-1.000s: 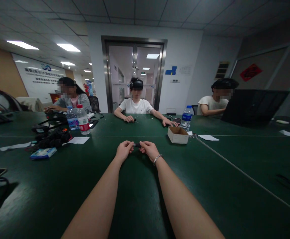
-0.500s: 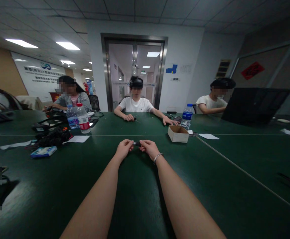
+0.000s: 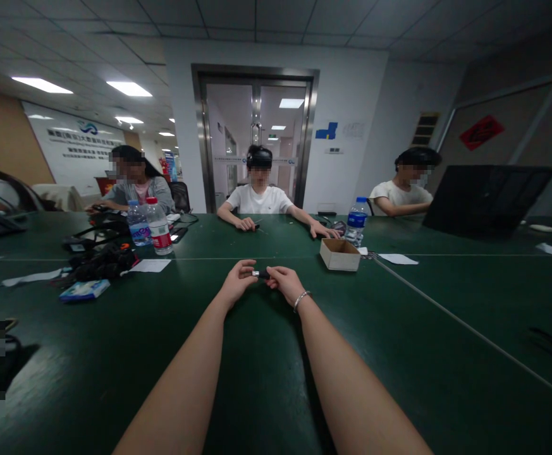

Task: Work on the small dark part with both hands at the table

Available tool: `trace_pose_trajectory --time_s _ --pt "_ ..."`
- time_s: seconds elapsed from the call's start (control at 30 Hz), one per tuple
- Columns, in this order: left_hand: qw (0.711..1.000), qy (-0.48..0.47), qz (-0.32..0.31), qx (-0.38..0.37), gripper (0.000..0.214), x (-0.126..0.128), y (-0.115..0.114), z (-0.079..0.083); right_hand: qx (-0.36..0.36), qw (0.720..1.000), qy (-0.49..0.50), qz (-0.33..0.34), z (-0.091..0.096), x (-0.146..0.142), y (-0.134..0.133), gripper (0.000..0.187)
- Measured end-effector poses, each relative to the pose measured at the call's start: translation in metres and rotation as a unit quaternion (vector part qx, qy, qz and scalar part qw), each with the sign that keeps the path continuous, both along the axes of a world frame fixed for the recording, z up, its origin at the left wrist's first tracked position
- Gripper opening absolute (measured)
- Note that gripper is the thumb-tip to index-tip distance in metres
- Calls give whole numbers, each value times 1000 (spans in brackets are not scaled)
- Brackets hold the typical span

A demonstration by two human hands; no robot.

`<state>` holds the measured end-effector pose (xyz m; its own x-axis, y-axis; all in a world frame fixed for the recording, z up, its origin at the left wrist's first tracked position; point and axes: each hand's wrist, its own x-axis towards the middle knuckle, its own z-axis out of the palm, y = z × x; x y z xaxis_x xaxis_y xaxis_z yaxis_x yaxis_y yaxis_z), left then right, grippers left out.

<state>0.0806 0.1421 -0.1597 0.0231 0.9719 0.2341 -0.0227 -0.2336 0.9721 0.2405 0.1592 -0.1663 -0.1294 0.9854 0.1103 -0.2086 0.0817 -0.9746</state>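
Office meeting room, long green table (image 3: 266, 354), glass double door (image 3: 257, 139), logo wall sign (image 3: 83, 145), panelled ceiling (image 3: 276, 22)

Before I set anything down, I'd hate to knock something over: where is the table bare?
The table is bare between the left forearm and right forearm, and from the latter to the diagonal pale seam. It's crowded around the dark tangle, bottles and blue packet at left, and by the open box.

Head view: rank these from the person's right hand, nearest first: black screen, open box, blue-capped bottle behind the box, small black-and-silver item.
From the right hand:
1. small black-and-silver item: in its fingertips
2. open box: ahead, to the right
3. blue-capped bottle: just behind the box
4. black screen: far right
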Motion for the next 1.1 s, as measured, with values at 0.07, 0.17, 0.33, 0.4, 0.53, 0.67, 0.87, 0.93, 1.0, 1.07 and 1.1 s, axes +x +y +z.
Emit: trace_pose_trajectory --time_s 0.07,0.17,0.33,0.4,0.53,0.67,0.87,0.93,1.0,1.07,1.1 --pt "998 -41 13 -39 47 1 1 0 1 1000 -3 6 0 0 0 22" --pt "994 -33 31 -101 37 3 2 -1 0 1000 -4 8 0 0 0 22" --pt "999 24 11 -20 52 5 -5 3 -2 1000 -1 -4 2 0 -1 18" --pt "1000 3 21 -18 66 6 -8 6 -3 1000 0 0 2 -1 -2 18" --pt "996 -17 43 -74 43 6 -6 6 -5 1000 -7 3 3 -2 -3 17" --pt "999 11 29 -31 41 5 -1 0 -7 1000 -12 5 4 -2 -3 18" --pt "996 -28 64 -56 44 3 2 -2 0 1000 -19 6 4 -1 -2 16" --pt "996 -10 43 -82 38 3 1 -1 0 1000 -20 6 3 -2 -2 16" --pt "997 7 29 -74 35 4 0 0 1 1000 -21 4 2 -2 -2 16" --pt "998 1 36 -45 36 4 -1 0 4 1000 -22 2 2 -2 -1 17" --pt "998 -10 45 -35 38 4 -2 0 4 1000 -22 2 2 -2 -1 17"
